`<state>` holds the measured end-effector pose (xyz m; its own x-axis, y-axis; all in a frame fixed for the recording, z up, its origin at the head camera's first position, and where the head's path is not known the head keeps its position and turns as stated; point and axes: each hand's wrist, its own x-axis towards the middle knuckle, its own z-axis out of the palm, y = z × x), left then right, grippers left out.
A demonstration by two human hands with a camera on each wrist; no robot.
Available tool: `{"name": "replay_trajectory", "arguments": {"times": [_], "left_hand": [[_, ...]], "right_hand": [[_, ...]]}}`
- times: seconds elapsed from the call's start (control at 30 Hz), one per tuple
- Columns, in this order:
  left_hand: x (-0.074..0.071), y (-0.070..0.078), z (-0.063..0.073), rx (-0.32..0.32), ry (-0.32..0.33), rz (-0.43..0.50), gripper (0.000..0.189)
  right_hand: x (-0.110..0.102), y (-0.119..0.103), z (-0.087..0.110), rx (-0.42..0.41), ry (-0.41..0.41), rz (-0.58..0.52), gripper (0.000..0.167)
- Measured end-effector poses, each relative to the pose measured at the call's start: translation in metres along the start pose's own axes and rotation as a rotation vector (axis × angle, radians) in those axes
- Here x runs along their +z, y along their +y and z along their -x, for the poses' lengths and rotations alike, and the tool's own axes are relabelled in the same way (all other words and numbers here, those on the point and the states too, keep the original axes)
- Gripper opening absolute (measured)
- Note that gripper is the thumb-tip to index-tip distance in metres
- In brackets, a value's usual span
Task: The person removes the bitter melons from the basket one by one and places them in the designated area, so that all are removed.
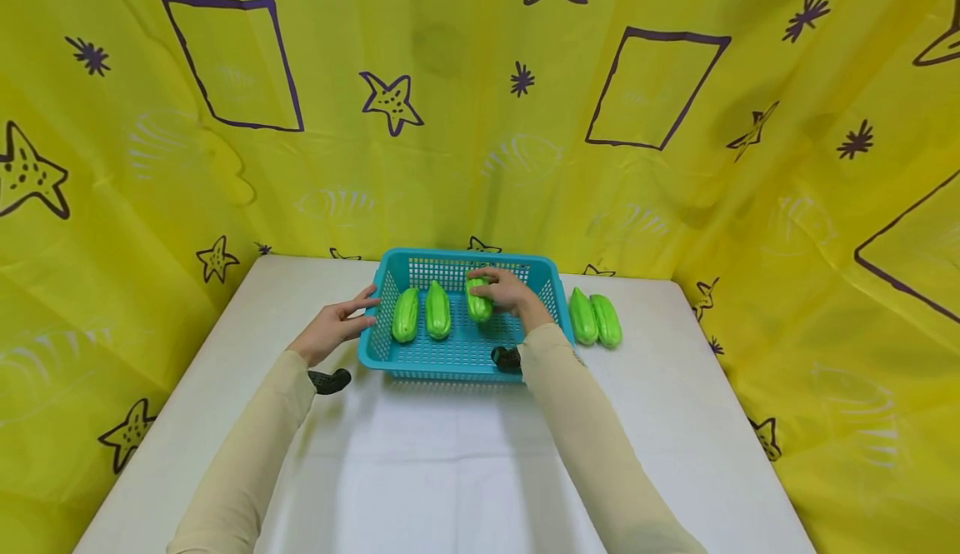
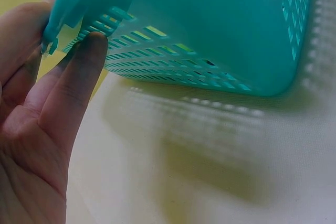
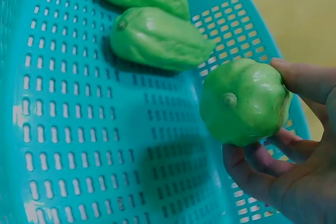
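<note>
A turquoise slotted plastic basket (image 1: 450, 368) stands near the table's back. My left hand (image 1: 333, 329) holds its left rim, and in the left wrist view one finger (image 2: 90, 51) lies against the outer wall below that rim. Over the basket's right half, my right hand (image 1: 504, 291) grips a shiny, ribbed green gourd (image 3: 239, 103), its blunt stem end facing the right wrist camera. Two similar gourds lie inside on the left: one gourd (image 1: 406, 316) by the side wall, another gourd (image 1: 437, 311) beside it with its tip pointing away.
Right of the basket, two more green gourds (image 1: 595, 319) lie side by side on the white table (image 1: 435, 471). A yellow patterned curtain (image 1: 465, 162) hangs behind and along both sides. Dark curved devices (image 1: 330, 381) stick out at both wrists.
</note>
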<state>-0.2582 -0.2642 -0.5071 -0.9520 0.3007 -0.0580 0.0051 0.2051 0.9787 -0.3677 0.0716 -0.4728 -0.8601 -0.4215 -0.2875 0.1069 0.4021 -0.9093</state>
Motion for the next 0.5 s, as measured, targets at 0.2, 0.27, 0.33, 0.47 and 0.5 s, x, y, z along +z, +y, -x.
{"name": "replay_trajectory", "arguments": {"times": [0.2, 0.27, 0.33, 0.47, 0.5], "left_hand": [[0.000, -0.001, 0.000, 0.007, -0.003, 0.000, 0.057], [0.000, -0.002, -0.001, 0.009, -0.003, -0.003, 0.057], [-0.001, -0.002, -0.001, 0.011, -0.003, -0.005, 0.057], [-0.001, -0.002, -0.001, 0.007, 0.001, -0.007, 0.056], [-0.001, 0.000, 0.000, 0.008, 0.004, -0.009, 0.056]], "right_hand": [[-0.003, -0.010, 0.010, -0.041, 0.002, -0.011, 0.045], [-0.004, -0.012, 0.013, -0.059, 0.011, -0.005, 0.045], [-0.004, -0.014, 0.016, -0.075, 0.025, -0.007, 0.045], [-0.006, -0.020, 0.024, -0.107, 0.080, -0.018, 0.042], [-0.006, -0.022, 0.026, -0.116, 0.091, -0.024, 0.042]]}}
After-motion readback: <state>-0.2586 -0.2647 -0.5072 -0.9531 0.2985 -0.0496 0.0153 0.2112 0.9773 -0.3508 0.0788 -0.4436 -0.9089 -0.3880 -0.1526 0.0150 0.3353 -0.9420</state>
